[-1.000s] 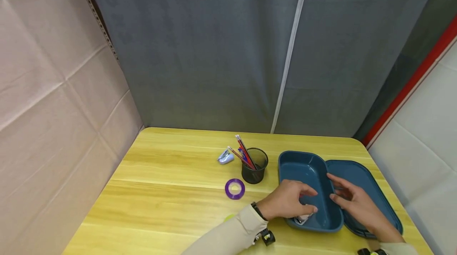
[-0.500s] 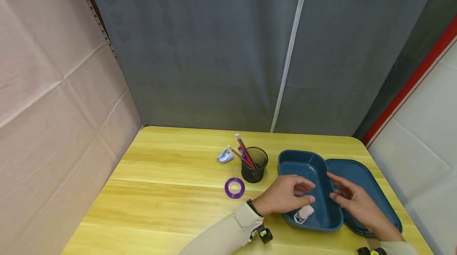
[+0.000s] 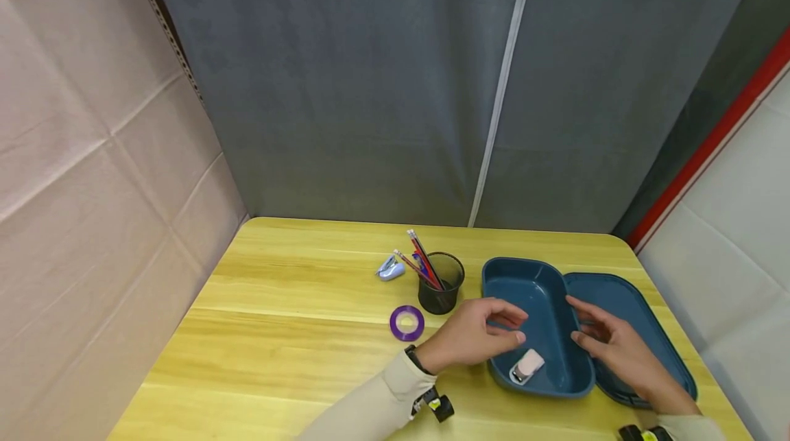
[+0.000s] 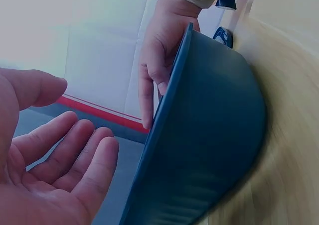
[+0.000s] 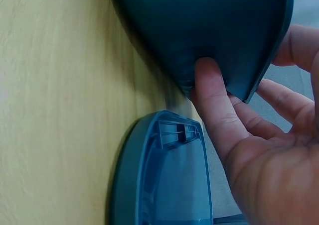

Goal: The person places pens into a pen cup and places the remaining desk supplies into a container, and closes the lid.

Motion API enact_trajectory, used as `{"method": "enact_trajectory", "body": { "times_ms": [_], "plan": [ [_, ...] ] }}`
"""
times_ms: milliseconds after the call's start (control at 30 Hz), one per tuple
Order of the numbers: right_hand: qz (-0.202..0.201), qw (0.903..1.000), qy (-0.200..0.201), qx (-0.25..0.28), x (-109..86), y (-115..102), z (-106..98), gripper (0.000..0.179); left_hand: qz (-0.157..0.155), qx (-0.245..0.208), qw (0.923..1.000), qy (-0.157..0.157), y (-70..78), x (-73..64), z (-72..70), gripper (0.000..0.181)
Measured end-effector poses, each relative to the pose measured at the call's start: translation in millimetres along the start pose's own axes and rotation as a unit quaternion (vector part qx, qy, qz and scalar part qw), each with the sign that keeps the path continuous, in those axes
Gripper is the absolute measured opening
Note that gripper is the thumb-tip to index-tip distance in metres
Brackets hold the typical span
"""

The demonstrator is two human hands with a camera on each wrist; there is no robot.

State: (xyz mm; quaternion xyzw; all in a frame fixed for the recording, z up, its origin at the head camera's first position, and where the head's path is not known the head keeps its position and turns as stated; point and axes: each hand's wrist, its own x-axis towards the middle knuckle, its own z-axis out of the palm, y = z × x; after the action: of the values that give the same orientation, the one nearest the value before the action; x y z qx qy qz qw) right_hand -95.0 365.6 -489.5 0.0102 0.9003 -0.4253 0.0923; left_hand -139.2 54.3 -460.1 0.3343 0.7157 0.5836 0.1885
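Note:
A dark teal plastic box (image 3: pixel 537 276) stands on the table without its lid. On its floor, at the near left, lies a small white and pale pink object (image 3: pixel 527 365) with a shiny end; its exact kind is unclear. My left hand (image 3: pixel 478 331) is over the left rim, fingers loosely bent and nothing between them. At the right side, my right hand (image 3: pixel 617 345) touches the box, with thumb and index finger by the rim. One finger (image 5: pixel 212 88) lies against the outer wall in the right wrist view.
The teal lid (image 3: pixel 623 304) lies right of the box, partly beneath my right hand. Left of the box stand a black mesh cup (image 3: pixel 441 293) with pencils (image 3: pixel 426 266), a purple tape roll (image 3: pixel 396 332) and a small light-blue stapler-like item (image 3: pixel 391 269). A grey curtain (image 3: pixel 358 98) hangs behind.
My left hand has drawn back left from over the small white and pink object, which now shows fully. My right hand has stayed at the box's right side.

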Motion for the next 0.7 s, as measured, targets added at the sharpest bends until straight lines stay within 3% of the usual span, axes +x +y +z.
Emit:
{"method": "enact_trajectory", "body": {
  "times_ms": [400,700],
  "plan": [
    [-0.003,1.0000,0.001,0.000,0.0,0.4,-0.4,0.071,-0.005,0.002,0.9995,0.030,-9.3,-22.2,-24.8,0.033],
    [0.005,1.0000,0.000,-0.008,-0.1,0.3,-1.7,0.072,-0.011,0.008,0.9973,0.072,-18.3,-43.4,-48.1,0.033]
  ]
}}
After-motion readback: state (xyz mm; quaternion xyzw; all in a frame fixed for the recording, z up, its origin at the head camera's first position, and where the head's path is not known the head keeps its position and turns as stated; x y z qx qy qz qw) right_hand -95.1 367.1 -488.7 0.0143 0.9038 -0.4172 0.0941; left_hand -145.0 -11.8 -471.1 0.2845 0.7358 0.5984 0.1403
